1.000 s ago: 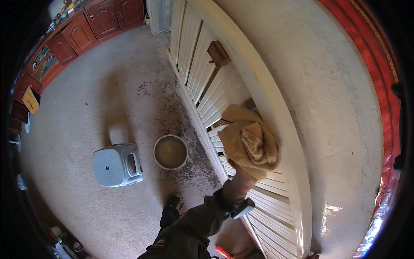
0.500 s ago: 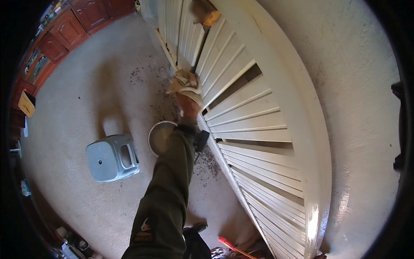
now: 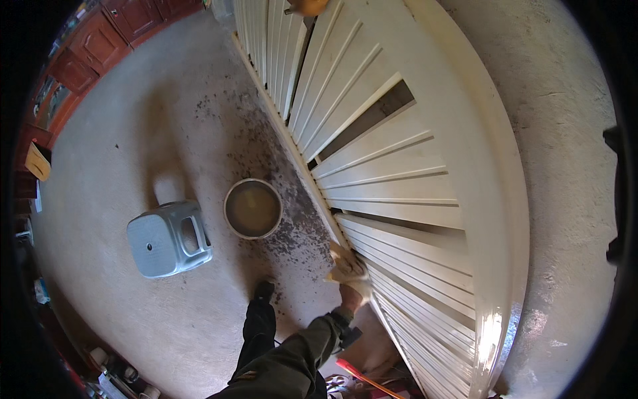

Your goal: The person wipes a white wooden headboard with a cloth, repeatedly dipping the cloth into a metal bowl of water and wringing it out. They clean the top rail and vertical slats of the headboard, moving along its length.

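My left hand (image 3: 350,269) is in a pale work glove, on the near part of the lower edge of a white slatted panel (image 3: 412,199). Its fingers are closed round what looks like a crumpled beige cloth (image 3: 340,258), pressed against that edge. The dark sleeve ends at a black band on my wrist. Left of the panel, a round basin (image 3: 253,209) of murky liquid stands on the floor. My right hand does not show.
A light blue plastic stool (image 3: 166,239) stands left of the basin. Dark wet spots cover the floor (image 3: 292,219) along the panel. A red-and-orange handle (image 3: 359,372) lies at the bottom. Red-brown cabinets (image 3: 100,40) line the far left. A brown object (image 3: 308,6), unclear, shows at the top.
My left hand has slid from the far part of the panel's lower edge back toward me. The basin, partly hidden by my arm before, is now in full view.
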`<state>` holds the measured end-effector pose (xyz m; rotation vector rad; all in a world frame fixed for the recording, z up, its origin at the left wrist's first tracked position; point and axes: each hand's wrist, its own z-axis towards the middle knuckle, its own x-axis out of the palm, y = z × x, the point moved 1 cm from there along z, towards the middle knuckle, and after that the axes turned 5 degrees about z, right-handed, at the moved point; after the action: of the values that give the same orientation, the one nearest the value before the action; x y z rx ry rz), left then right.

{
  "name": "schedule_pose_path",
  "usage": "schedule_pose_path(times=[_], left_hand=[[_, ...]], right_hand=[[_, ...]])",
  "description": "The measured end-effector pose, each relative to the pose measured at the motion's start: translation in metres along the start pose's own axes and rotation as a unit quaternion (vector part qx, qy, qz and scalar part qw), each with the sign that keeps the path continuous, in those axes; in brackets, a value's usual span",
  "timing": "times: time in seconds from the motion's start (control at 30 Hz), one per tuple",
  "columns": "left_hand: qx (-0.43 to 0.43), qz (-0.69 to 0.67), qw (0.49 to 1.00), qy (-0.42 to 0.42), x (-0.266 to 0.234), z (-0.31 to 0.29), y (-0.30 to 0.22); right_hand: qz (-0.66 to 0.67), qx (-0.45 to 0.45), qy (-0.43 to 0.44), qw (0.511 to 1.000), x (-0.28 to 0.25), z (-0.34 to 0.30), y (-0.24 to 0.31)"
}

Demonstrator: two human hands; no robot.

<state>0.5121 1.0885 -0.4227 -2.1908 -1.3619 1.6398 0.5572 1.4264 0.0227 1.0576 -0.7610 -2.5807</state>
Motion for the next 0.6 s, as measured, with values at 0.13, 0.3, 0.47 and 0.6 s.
schedule_pose_path(times=[0.13,0.3,0.47,0.6], left_hand=[[0.019,-0.374,0.927,-0.019,0.022,-0.013,-0.001],[-0.076,-0.750,0.650,-0.094,-0.023,0.087,0.050],[-0.014,-0.881,0.443,-0.164,-0.139,0.213,0.127],[0.012,-0.643,0.708,-0.293,-0.164,0.248,0.159]], right_hand=[[-0.008,-0.008,0.007,1.000,0.001,0.003,-0.003],[-0.022,-0.012,0.020,0.999,0.004,0.004,-0.008],[-0.035,-0.017,0.031,0.999,0.005,0.005,-0.014],[-0.039,-0.024,0.038,0.998,0.005,0.006,-0.016]])
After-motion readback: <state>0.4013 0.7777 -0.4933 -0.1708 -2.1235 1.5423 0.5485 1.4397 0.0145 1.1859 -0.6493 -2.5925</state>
